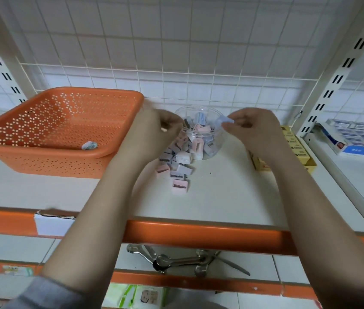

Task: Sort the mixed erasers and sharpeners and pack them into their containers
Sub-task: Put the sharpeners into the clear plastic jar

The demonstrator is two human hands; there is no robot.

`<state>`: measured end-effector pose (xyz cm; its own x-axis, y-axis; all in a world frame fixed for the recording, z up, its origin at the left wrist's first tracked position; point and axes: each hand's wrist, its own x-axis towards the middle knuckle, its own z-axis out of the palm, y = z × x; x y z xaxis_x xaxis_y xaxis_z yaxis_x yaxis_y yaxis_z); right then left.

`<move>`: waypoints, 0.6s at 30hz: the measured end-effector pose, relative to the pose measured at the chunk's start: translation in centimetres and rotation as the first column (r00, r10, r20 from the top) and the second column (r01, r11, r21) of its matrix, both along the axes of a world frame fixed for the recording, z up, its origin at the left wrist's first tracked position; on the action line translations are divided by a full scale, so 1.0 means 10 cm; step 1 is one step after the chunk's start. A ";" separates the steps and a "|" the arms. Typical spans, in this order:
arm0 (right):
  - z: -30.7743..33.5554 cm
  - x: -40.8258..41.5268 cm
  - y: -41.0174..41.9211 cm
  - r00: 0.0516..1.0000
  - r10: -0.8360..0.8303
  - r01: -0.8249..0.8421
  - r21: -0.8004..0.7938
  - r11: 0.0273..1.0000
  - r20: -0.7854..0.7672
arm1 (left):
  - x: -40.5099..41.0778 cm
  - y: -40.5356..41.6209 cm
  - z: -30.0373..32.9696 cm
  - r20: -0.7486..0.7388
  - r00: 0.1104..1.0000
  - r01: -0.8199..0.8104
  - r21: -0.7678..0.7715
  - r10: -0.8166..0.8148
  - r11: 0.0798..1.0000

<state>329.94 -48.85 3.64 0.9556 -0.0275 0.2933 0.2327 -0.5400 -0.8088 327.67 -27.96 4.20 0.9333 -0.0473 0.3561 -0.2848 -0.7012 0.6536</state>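
A: Sorting's nearly thru, I'd say. Using the clear jar (pixel 200 130) as ref: well to its left sits the orange basket (pixel 49 130), w/ just one small pale wrapped piece (pixel 89 145) in its near right corner — prob an eraser, too blurry to be sure.

B: And the hands?

A: Left hand (pixel 154 130) is just left of the jar rim, fingers curled; blurred, can't tell if it holds anything. Loose sharpeners (pixel 177 166), pink & grey-blue, lie in a heap touching the jar's front-left. Jar itself is part full of the same.

B: Right side?

A: Right hand (pixel 252 128) is at the jar's right rim, fingertips pinching a pale blue sharpener (pixel 224 120) above the opening. Yellow box (pixel 297 148) sits right of the jar, behind that arm.

B: So next?

A: Prob let go so it drops into the jar, then go for the front heap. Needs a clean release over the mouth, not the rim.
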 end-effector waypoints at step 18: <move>0.24 0.70 0.17 0.992 0.096 -0.125 -0.474 0.871 -0.084 | -0.41 0.20 -0.57 -0.118 0.986 -0.088 0.232 0.118 0.969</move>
